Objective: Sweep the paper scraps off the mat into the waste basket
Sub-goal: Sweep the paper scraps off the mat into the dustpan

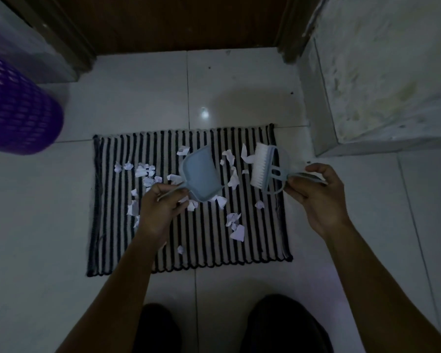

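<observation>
A black-and-white striped mat (209, 245) lies on the tiled floor, strewn with several white paper scraps (145, 171). My left hand (158, 207) grips the handle of a light blue dustpan (200, 174), held over the mat's middle. My right hand (316, 197) grips the handle of a light blue brush (262, 165) with white bristles, above the mat's right part. A purple perforated waste basket (15, 110) stands at the far left, off the mat.
A brown wooden door (183, 21) closes the space beyond the mat. A pale stone step or ledge (382, 80) rises at the right. My dark shoes (285, 327) stand on the white tiles near the mat's front edge.
</observation>
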`<state>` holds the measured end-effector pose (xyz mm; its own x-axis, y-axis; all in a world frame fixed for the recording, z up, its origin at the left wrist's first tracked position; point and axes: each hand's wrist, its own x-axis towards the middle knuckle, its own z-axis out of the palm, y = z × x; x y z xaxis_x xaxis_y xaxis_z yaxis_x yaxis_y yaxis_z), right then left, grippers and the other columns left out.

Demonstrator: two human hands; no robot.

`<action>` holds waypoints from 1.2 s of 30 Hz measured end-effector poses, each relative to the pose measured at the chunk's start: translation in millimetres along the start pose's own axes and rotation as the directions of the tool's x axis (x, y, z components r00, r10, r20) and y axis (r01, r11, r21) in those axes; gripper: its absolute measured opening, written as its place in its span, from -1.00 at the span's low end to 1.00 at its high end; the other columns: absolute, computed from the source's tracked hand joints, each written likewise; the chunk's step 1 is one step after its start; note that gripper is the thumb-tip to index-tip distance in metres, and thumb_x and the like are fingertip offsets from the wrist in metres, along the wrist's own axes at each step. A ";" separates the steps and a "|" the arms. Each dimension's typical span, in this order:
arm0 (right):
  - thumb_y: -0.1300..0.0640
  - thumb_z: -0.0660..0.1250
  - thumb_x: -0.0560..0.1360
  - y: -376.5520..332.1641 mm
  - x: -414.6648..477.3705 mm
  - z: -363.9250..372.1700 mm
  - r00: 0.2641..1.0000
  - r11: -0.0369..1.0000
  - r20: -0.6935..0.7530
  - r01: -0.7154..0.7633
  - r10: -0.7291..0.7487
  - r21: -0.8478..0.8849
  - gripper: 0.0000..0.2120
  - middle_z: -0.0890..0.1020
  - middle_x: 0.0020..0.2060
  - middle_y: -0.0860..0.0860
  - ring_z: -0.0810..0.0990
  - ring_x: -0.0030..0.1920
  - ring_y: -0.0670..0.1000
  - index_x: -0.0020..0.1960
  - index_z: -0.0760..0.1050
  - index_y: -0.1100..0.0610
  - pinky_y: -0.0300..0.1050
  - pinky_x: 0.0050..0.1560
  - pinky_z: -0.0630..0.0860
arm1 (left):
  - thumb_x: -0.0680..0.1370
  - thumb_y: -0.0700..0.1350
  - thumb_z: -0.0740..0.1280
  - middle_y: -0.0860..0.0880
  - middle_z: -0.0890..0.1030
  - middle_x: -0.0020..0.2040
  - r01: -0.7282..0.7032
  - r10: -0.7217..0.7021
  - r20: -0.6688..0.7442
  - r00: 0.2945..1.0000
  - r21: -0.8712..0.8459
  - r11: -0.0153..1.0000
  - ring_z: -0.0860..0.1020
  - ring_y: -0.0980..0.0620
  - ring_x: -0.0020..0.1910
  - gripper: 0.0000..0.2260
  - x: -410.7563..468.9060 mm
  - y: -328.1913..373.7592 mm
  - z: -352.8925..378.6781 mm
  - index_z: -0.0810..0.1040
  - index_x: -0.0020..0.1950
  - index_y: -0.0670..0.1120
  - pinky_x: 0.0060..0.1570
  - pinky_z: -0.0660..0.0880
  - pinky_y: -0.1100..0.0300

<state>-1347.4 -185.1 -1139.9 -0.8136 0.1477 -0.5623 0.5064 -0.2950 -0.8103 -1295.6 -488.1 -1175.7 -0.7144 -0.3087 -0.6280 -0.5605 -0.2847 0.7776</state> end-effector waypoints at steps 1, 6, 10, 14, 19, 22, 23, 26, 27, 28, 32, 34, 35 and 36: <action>0.46 0.41 0.40 4.2 -2.2 -1.1 1.000 1.000 -0.018 0.019 -0.019 -0.020 -0.64 0.61 -0.10 0.19 0.63 -0.12 0.02 0.03 0.42 0.12 -0.01 0.01 0.62 | 0.54 -0.30 0.41 -0.18 0.67 0.08 -0.015 0.015 -0.009 1.000 0.005 1.000 0.68 -0.11 0.10 -0.87 -1.5 -1.2 -3.9 0.49 -0.06 -0.13 0.13 0.61 -0.08; 0.38 0.46 0.40 28.3 -18.8 1.5 0.991 0.997 -0.129 0.021 -0.032 -0.079 -0.72 0.65 -0.18 0.10 0.60 -0.24 -0.02 0.07 0.53 0.20 -0.17 -0.21 0.59 | 0.55 -0.34 0.39 -0.19 0.72 0.01 0.034 -0.035 -0.057 0.998 -0.026 0.999 0.71 -0.18 0.02 -0.92 -13.4 -5.9 -17.2 0.60 0.01 -0.20 -0.04 0.67 -0.03; 0.29 0.41 0.47 50.1 -31.4 7.4 0.987 0.993 -0.159 -0.045 0.026 -0.113 -0.86 0.64 -0.19 0.12 0.57 -0.18 0.08 0.02 0.55 0.16 0.01 -0.12 0.53 | 0.58 -0.22 0.40 -0.13 0.73 0.05 0.101 -0.102 -0.017 0.995 -0.050 0.994 0.71 -0.11 0.06 -0.88 -23.0 -13.5 -22.7 0.62 0.10 -0.19 0.01 0.65 -0.08; 0.19 0.35 0.53 68.4 -43.9 7.4 0.992 0.959 -0.091 0.063 -0.091 -0.275 -0.84 0.63 -0.17 0.08 0.60 -0.16 0.04 -0.04 0.39 -0.01 0.07 -0.08 0.56 | 0.62 -0.14 0.36 -0.04 0.72 0.12 0.186 -0.181 0.054 0.982 -0.085 0.979 0.69 -0.02 0.12 -0.78 -24.0 -24.6 -32.1 0.60 0.25 -0.10 0.00 0.61 -0.02; 0.12 0.33 0.55 94.8 -68.3 -1.3 0.976 0.870 -0.131 0.087 -0.171 -0.485 -0.71 0.63 0.03 0.01 0.63 0.00 -0.04 0.26 0.45 -0.03 -0.13 -0.01 0.58 | 0.63 -0.08 0.33 -0.12 0.66 0.23 0.244 -0.243 0.148 0.959 0.011 0.970 0.62 -0.13 0.23 -0.75 -25.8 -45.2 -55.2 0.62 0.25 -0.14 0.13 0.60 -0.15; 0.15 0.32 0.56 111.1 -86.7 3.6 0.955 0.797 -0.135 0.136 -0.263 -0.588 -0.83 0.64 -0.09 -0.09 0.59 -0.09 -0.19 0.13 0.57 0.01 -0.45 -0.13 0.48 | 0.63 -0.10 0.33 -0.18 0.68 0.14 0.285 -0.283 0.134 0.950 0.008 0.959 0.65 -0.18 0.10 -0.85 -34.9 -62.1 -62.8 0.61 0.13 -0.14 0.12 0.59 -0.20; 0.17 0.32 0.56 116.5 -92.4 6.2 0.945 0.782 -0.134 0.161 -0.298 -0.602 -0.86 0.62 -0.16 -0.12 0.57 -0.16 -0.24 0.08 0.57 0.00 -0.50 -0.20 0.45 | 0.63 -0.11 0.33 -0.20 0.68 0.08 0.299 -0.298 0.116 0.947 0.009 0.954 0.66 -0.18 0.02 -0.89 -38.3 -68.3 -63.3 0.59 0.08 -0.13 0.05 0.63 -0.15; 0.25 0.35 0.54 134.7 -100.5 9.5 0.900 0.669 -0.077 0.259 -0.428 -0.697 -0.89 0.62 -0.27 -0.04 0.56 -0.28 -0.26 0.02 0.57 0.08 -0.53 -0.28 0.41 | 0.64 -0.08 0.32 -0.21 0.69 0.05 0.335 -0.334 0.068 0.940 -0.018 0.942 0.70 -0.17 -0.02 -0.84 -45.1 -88.6 -63.7 0.55 0.08 -0.18 -0.12 0.66 -0.03; 0.27 0.34 0.54 140.8 -100.3 10.7 0.887 0.607 -0.036 0.286 -0.461 -0.741 -0.89 0.62 -0.28 0.00 0.56 -0.29 -0.21 0.03 0.57 0.13 -0.53 -0.30 0.41 | 0.63 -0.04 0.34 -0.20 0.69 0.05 0.339 -0.337 0.063 0.939 -0.033 0.940 0.70 -0.18 0.00 -0.81 -45.9 -94.0 -63.3 0.54 0.09 -0.17 -0.12 0.66 -0.02; 0.28 0.33 0.54 146.6 -99.3 12.3 0.879 0.558 0.002 0.304 -0.477 -0.772 -0.89 0.61 -0.30 0.02 0.56 -0.32 -0.15 0.04 0.57 0.16 -0.51 -0.33 0.41 | 0.61 -0.01 0.36 -0.20 0.69 0.05 0.332 -0.330 0.061 0.942 -0.043 0.942 0.68 -0.18 0.01 -0.77 -46.4 -98.1 -63.4 0.54 0.11 -0.16 -0.11 0.66 -0.02; 0.25 0.27 0.57 161.1 -99.9 25.0 0.897 0.471 0.124 0.335 -0.423 -0.816 -0.86 0.61 -0.33 0.04 0.51 -0.42 -0.08 0.07 0.57 0.18 -0.46 -0.40 0.39 | 0.52 -0.07 0.46 -0.26 0.67 0.09 0.299 -0.294 0.090 0.952 -0.049 0.953 0.64 -0.16 0.02 -0.70 -46.2 -103.7 -63.6 0.59 0.19 -0.18 0.02 0.64 -0.06; 0.24 0.27 0.56 164.7 -102.4 27.6 0.912 0.455 0.137 0.318 -0.386 -0.832 -0.81 0.63 -0.27 0.06 0.51 -0.37 -0.09 0.12 0.59 0.17 -0.54 -0.35 0.36 | 0.55 -0.17 0.45 -0.23 0.68 0.00 0.304 -0.299 0.082 0.951 -0.059 0.951 0.63 -0.13 -0.01 -0.83 -49.6 -105.3 -62.1 0.64 0.13 -0.13 0.00 0.64 -0.02; 0.25 0.28 0.55 165.7 -104.0 27.9 0.914 0.451 0.136 0.313 -0.384 -0.836 -0.81 0.65 -0.24 0.07 0.51 -0.34 -0.09 0.13 0.59 0.17 -0.57 -0.32 0.35 | 0.55 -0.20 0.44 -0.20 0.67 -0.06 0.314 -0.309 0.077 0.948 -0.069 0.947 0.63 -0.11 -0.05 -0.88 -51.3 -106.4 -61.5 0.66 0.08 -0.12 -0.05 0.64 0.01; 0.26 0.29 0.55 165.9 -106.3 28.4 0.914 0.452 0.131 0.309 -0.383 -0.836 -0.82 0.66 -0.21 0.09 0.53 -0.31 -0.08 0.12 0.59 0.17 -0.57 -0.28 0.35 | 0.55 -0.21 0.43 -0.18 0.67 -0.10 0.325 -0.319 0.079 0.945 -0.081 0.942 0.64 -0.09 -0.08 -0.92 -52.6 -107.5 -61.2 0.68 0.04 -0.12 -0.10 0.64 0.04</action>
<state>-1185.1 -276.6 -1209.9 -0.9754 0.1242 -0.1823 0.2162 0.7018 -0.6788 -1172.1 -496.8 -1228.1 -0.5294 -0.1289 -0.8385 -0.7264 -0.4418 0.5265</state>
